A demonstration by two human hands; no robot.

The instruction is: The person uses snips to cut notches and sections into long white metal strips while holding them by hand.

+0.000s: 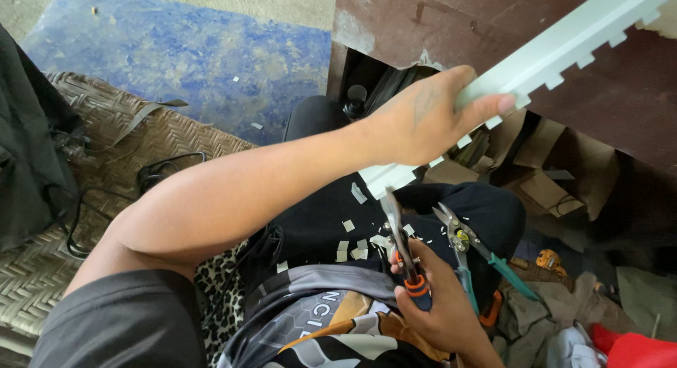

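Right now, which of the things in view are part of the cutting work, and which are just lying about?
In use:
- left hand gripping the notched white strip
- right hand holding orange-handled snips at the strip's end
- white offcuts on the lap

Lying about:
- teal-handled snips on the knee
- black cable on the woven mat
- cardboard scraps

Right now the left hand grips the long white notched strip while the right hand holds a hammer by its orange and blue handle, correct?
Not quite. The head view shows the right hand holding snips, not a hammer, by the orange and blue handle. The left hand does grip the white notched strip.
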